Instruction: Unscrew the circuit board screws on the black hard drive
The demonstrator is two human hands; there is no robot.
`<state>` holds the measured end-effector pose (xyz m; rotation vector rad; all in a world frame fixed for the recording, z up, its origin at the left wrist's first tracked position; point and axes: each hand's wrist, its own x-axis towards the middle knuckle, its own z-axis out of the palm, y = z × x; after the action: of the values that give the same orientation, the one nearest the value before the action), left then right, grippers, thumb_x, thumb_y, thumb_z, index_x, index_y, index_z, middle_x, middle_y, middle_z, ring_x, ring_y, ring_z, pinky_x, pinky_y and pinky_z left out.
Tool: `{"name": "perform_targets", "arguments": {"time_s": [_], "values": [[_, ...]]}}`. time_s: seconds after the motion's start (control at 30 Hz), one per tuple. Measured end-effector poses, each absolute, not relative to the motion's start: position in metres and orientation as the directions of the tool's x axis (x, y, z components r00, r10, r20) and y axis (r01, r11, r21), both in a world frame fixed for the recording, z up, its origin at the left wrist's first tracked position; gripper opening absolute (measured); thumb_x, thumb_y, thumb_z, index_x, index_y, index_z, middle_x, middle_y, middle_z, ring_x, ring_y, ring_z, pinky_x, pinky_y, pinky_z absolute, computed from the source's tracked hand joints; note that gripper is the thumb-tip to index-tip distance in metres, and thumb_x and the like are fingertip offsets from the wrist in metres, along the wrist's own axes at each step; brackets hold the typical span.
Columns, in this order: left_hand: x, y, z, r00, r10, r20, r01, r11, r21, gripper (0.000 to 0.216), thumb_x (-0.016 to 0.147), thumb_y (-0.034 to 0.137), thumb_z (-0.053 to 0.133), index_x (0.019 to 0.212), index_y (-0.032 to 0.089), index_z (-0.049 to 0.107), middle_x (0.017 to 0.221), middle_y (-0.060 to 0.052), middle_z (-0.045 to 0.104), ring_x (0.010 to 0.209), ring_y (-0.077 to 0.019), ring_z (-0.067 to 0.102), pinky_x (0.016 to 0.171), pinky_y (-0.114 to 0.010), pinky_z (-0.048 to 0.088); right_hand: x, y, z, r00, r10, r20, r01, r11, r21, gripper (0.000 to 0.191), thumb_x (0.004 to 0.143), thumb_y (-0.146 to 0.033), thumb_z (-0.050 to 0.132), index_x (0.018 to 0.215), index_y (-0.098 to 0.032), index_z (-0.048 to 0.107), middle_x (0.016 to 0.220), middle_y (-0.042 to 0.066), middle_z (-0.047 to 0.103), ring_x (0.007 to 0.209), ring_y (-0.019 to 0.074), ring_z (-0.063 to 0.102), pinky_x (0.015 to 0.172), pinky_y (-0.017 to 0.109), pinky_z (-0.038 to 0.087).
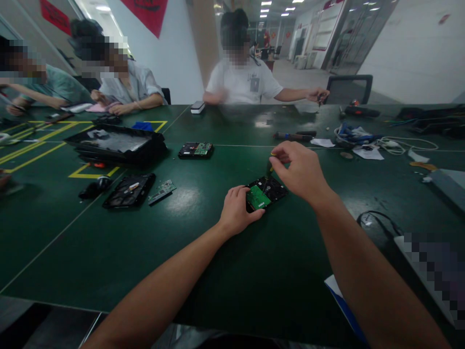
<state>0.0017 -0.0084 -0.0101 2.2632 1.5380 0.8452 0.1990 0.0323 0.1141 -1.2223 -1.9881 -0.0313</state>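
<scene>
A black hard drive with a green circuit board (259,197) lies flat on the dark green table, circuit side up. My left hand (237,209) grips its left edge, thumb along the near side and fingers over the far corner. Above the drive, my right hand (296,169) pinches the top of a small screwdriver (269,168) with a dark and yellow handle. The screwdriver stands nearly upright, its tip down at the drive's dark far part. Whether the tip sits in a screw is too small to tell.
Left of the drive lie a loose circuit board (162,191), a black plastic case (130,190) and a stack of black trays (118,143). A second hard drive (196,150) is farther back. Tools (294,136) and a white cable (403,143) lie at the right. Several people sit across the table.
</scene>
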Motion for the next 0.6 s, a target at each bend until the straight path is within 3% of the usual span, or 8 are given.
{"name": "perform_targets", "arguments": {"time_s": [0.2, 0.4, 0.6], "values": [[0.0017, -0.0079, -0.0106, 0.264, 0.915, 0.304, 0.752, -0.393, 0.530, 0.072, 0.077, 0.053, 0.078, 0.133, 0.017, 0.053, 0.138, -0.015, 0.057, 0.132, -0.0338, 0.050, 0.114, -0.051, 0.043, 0.1989, 0.0315, 0.1152, -0.211, 0.766, 0.607, 0.757, 0.521, -0.395, 0.010, 0.091, -0.031, 0.064, 0.088, -0.022, 0.064, 0.087, 0.006, 0.072, 0.082, 0.0240, 0.066, 0.075, 0.038, 0.048], [0.0023, -0.0077, -0.0110, 0.260, 0.913, 0.314, 0.748, -0.396, 0.532, 0.071, 0.077, 0.053, 0.079, 0.132, 0.017, 0.053, 0.137, -0.015, 0.058, 0.132, -0.0340, 0.050, 0.114, -0.052, 0.042, 0.1976, 0.0313, 0.1153, -0.243, 0.740, 0.627, 0.754, 0.550, -0.358, 0.008, 0.090, -0.027, 0.063, 0.092, -0.021, 0.068, 0.094, 0.008, 0.073, 0.087, 0.0249, 0.067, 0.080, 0.040, 0.050], [0.0021, -0.0082, -0.0105, 0.261, 0.915, 0.309, 0.754, -0.393, 0.526, 0.071, 0.077, 0.054, 0.078, 0.133, 0.016, 0.053, 0.137, -0.016, 0.057, 0.132, -0.0340, 0.050, 0.114, -0.051, 0.042, 0.1979, 0.0327, 0.1141, -0.167, 0.772, 0.613, 0.754, 0.501, -0.425, 0.008, 0.087, -0.028, 0.066, 0.087, -0.021, 0.063, 0.087, 0.006, 0.072, 0.079, 0.0233, 0.066, 0.074, 0.038, 0.050]]}}
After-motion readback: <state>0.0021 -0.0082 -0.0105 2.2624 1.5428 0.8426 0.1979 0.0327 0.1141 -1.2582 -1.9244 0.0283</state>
